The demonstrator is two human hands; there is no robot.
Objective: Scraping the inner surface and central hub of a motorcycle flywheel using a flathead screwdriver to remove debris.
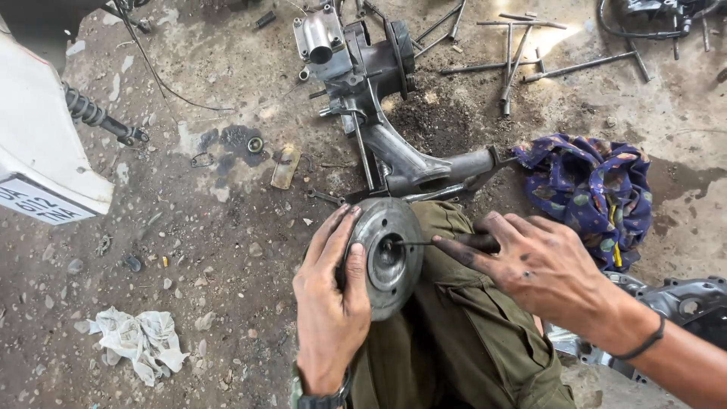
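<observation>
Floor (227, 250): rough concrete, oil-stained, gritty with small stones. One white body panel (34, 129), smooth, at the left edge. One cast-metal swingarm assembly (379, 98), dull grey and greasy, lies ahead of the knee. One crumpled blue patterned cloth (594, 189) to its right; one dirty white rag (140, 341) lower left. Several thin steel rods (522, 53) — scattered at top, count unclear. One round metal hub (388, 257), machined disc with a recessed centre, rests on edge against the olive-trousered knee (462, 333). Left hand (333, 303): fingers wrapped over the hub's left rim, closed on it, thumb on the face. Right hand (541, 269) — greasy fingers pinched shut round a dark-handled screwdriver (443, 243), tip in the hub's centre.
</observation>
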